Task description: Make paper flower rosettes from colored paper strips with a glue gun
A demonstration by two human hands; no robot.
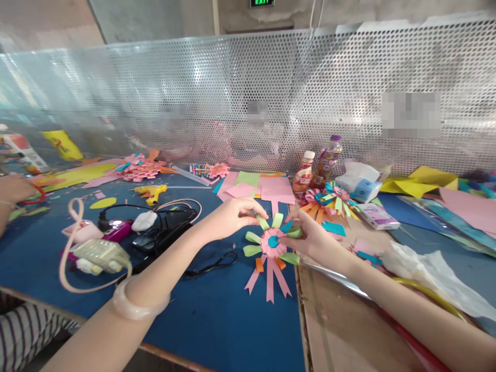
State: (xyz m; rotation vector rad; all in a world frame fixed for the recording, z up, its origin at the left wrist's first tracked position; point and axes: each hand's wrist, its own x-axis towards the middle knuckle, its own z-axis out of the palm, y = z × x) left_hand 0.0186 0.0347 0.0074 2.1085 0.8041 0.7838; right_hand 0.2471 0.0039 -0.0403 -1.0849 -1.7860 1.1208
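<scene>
A paper flower (272,252) with a pleated pink centre, a blue middle, green loop petals and pink and orange tails is in front of me over the blue table (240,315). Thumb and index finger of my left hand (238,211) pinch a green loop at its upper left. On the other side, my right hand (308,235) is closed on the rosette's right edge, by a blue piece and a green loop. Part of those petals is hidden behind the right fingers. Whether the flower rests fully on the table, I cannot tell.
Left lie a yellow glue gun (150,194), a power strip (101,254) and black cables (170,222). Pink paper sheets (277,190) lie behind the flower. Bottles (304,173), finished paper flowers (339,196) and tissues (360,181) stand right. Another person's hand (15,194) holds red-handled scissors (39,194).
</scene>
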